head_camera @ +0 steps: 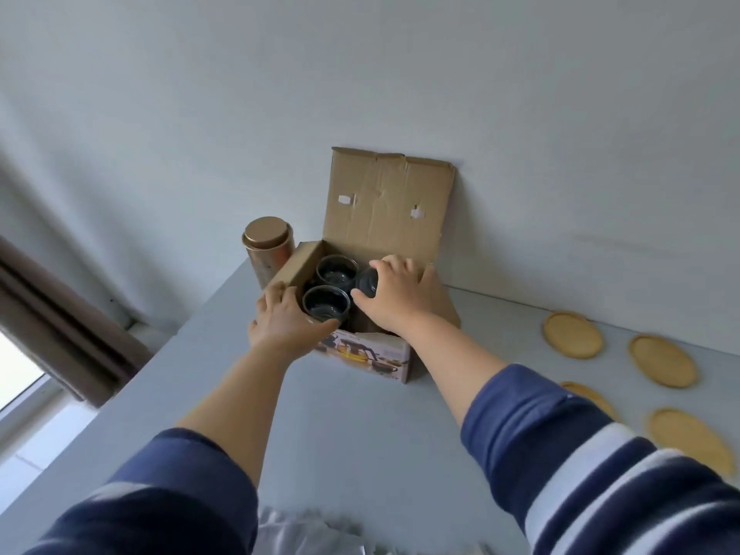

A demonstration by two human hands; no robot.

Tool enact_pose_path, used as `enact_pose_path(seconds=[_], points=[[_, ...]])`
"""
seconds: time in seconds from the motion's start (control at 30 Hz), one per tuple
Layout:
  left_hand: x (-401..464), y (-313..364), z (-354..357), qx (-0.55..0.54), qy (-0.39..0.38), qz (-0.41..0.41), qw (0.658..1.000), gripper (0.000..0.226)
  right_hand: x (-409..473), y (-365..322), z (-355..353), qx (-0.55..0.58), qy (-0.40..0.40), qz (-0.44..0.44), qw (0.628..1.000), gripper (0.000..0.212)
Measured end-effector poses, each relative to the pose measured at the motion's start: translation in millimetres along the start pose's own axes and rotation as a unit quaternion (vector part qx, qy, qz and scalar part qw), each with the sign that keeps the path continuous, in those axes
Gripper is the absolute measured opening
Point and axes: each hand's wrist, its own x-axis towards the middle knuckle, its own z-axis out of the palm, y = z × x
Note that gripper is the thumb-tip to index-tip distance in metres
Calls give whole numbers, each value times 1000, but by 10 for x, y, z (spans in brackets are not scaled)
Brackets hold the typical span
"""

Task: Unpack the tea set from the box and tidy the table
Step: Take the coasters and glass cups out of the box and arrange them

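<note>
An open cardboard box point(376, 356) stands at the back of the grey table point(360, 442), its lid flap leaning on the wall. Inside stand dark glass cups: one near the front point(325, 304), another behind it point(335, 269). My left hand point(280, 318) wraps around the front cup at the box's left edge. My right hand point(396, 294) grips a third dark glass cup point(367, 283) from above, on the box's right side. The rest of the box's inside is hidden by my hands.
A copper tin canister point(267, 244) stands left of the box against the wall. Several round wooden coasters point(572, 334) lie on the table to the right. Crumpled clear wrapping point(312, 530) lies at the near edge. A curtain and window are at the left.
</note>
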Motion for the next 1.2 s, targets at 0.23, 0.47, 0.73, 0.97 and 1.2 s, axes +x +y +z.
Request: enact_pose_path(seconds=[0.23, 0.47, 0.73, 0.97, 1.2], points=[[226, 21, 57, -11, -63, -7, 998, 103, 563, -385, 130, -93, -123, 95, 984, 83], [257, 77, 126, -24, -56, -36, 998, 102, 748, -652, 245, -100, -163, 192, 963, 88], [168, 42, 188, -56, 10, -17, 998, 81, 704, -594, 266, -53, -72, 183, 979, 79], [92, 68, -22, -96, 63, 49, 992, 78, 631, -516, -137, 168, 6, 191, 967, 74], [55, 591, -346, -184, 102, 126, 969, 80, 335, 71, -757, 369, 145, 194, 897, 74]])
